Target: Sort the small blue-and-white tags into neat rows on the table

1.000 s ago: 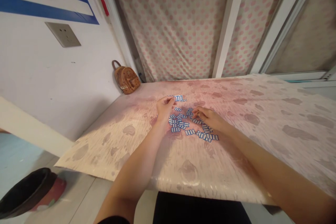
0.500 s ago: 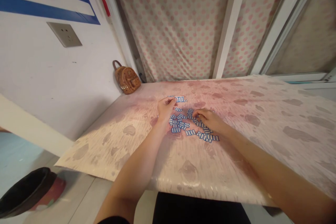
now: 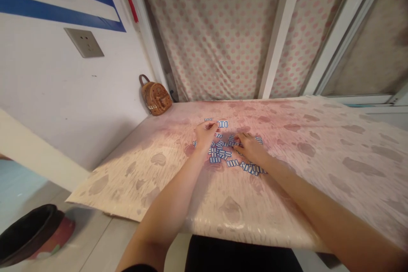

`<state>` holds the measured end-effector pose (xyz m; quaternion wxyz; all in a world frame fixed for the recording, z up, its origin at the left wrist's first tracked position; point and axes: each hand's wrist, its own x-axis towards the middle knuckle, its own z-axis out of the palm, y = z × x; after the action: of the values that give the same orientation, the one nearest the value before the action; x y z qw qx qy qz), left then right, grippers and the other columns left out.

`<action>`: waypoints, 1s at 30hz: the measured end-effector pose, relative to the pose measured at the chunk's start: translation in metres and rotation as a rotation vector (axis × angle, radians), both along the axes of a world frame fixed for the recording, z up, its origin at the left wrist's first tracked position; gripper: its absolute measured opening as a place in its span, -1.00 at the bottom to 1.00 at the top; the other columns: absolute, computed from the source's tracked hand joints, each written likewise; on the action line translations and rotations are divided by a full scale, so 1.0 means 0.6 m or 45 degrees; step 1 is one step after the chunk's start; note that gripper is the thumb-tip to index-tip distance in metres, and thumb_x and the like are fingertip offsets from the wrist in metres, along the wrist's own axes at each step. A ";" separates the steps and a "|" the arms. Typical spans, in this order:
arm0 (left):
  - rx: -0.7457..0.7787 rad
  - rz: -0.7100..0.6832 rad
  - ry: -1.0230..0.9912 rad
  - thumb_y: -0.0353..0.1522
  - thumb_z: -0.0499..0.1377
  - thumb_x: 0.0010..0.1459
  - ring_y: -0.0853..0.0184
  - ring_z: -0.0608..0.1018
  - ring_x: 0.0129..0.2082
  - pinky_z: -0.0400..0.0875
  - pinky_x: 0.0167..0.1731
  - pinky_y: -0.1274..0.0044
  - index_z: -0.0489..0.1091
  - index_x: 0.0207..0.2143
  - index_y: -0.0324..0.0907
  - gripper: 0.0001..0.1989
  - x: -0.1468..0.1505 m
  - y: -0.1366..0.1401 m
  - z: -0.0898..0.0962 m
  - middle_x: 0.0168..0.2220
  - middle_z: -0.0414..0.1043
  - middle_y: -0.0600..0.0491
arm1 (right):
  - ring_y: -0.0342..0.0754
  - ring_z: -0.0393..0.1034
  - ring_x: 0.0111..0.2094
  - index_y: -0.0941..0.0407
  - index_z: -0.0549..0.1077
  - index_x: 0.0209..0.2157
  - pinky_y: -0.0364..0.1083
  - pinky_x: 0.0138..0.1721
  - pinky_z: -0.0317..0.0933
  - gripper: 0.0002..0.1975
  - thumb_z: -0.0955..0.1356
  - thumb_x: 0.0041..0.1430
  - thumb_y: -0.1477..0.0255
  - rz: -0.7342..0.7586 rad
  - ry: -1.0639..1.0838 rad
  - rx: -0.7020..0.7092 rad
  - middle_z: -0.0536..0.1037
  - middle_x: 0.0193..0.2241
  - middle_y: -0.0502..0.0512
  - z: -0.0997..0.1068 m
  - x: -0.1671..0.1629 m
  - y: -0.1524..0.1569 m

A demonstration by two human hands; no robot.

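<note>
My left hand is over the far side of a scatter of small blue-and-white striped pieces, its thumb and fingers pinched together. At those fingertips is one striped piece, its right part sticking out. My right hand is above the right side of the scatter, thumb and forefinger apart, with nothing visible between them. Under and beside it lie several overlapping striped pieces, partly covered by the hand. More of them form a loose cluster between the hands. Another piece lies just beyond my left hand.
A patterned cloth covers the table. At its far left corner, a small brown backpack leans against the wall. Dotted curtains hang behind. On the floor at the left stands a dark-rimmed pot.
The view has shifted slightly. My right hand's thumb and forefinger have parted, and the hand has moved a little over the pieces. My left hand keeps its pinch near the far striped piece.
</note>
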<state>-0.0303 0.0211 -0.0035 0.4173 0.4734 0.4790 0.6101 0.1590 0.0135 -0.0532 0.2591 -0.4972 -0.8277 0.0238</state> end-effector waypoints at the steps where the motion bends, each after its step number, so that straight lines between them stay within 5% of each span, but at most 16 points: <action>1: -0.002 -0.006 -0.004 -0.39 0.25 0.07 0.39 0.59 -0.49 0.35 -0.52 0.64 0.55 -0.38 -0.24 -0.90 0.000 -0.001 0.001 -0.48 0.54 0.03 | 0.07 0.38 -0.16 0.17 0.43 -0.20 -0.02 -0.11 0.22 -0.85 0.36 0.16 0.50 -0.009 0.001 -0.025 0.53 -0.21 0.22 0.001 -0.002 -0.001; 7: 0.031 -0.035 0.016 -0.42 0.25 0.06 0.39 0.58 -0.48 0.40 -0.44 0.61 0.55 -0.41 -0.24 -0.92 0.000 -0.002 0.003 -0.49 0.55 0.06 | 0.04 0.42 -0.22 0.13 0.44 -0.29 -0.06 -0.19 0.21 -0.85 0.23 0.23 0.52 -0.014 0.193 0.011 0.55 -0.29 0.16 0.011 0.001 -0.014; 12: 0.091 -0.101 0.098 -0.38 0.24 0.07 0.35 0.59 -0.43 0.41 -0.43 0.59 0.57 -0.39 -0.23 -0.88 0.009 -0.003 -0.012 -0.45 0.57 0.04 | 0.01 0.46 -0.24 0.09 0.46 -0.18 -0.08 -0.22 0.23 -0.74 0.17 0.27 0.45 -0.023 0.505 0.012 0.59 -0.25 0.12 0.041 0.010 -0.034; 16: 0.191 -0.173 0.205 -0.34 0.24 0.08 0.33 0.60 -0.40 0.44 -0.38 0.57 0.57 -0.36 -0.23 -0.85 0.021 -0.006 -0.027 -0.40 0.60 0.01 | -0.07 0.40 -0.43 0.07 0.42 -0.33 -0.12 -0.36 0.19 -0.85 0.25 0.24 0.36 -0.070 0.623 0.001 0.54 -0.45 0.01 0.058 0.010 -0.048; 30: 0.204 -0.280 0.282 -0.36 0.25 0.08 0.31 0.59 -0.41 0.46 -0.38 0.55 0.60 -0.36 -0.23 -0.85 0.039 -0.031 -0.018 -0.37 0.62 -0.01 | -0.11 0.30 -0.54 0.08 0.38 -0.41 -0.13 -0.47 0.07 -0.82 0.30 0.20 0.28 -0.149 0.652 0.024 0.45 -0.57 -0.04 0.061 0.018 -0.050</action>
<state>-0.0072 0.0025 -0.0142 0.3871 0.6192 0.4171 0.5411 0.1698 -0.0166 -0.0166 0.4657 -0.5197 -0.7051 0.1263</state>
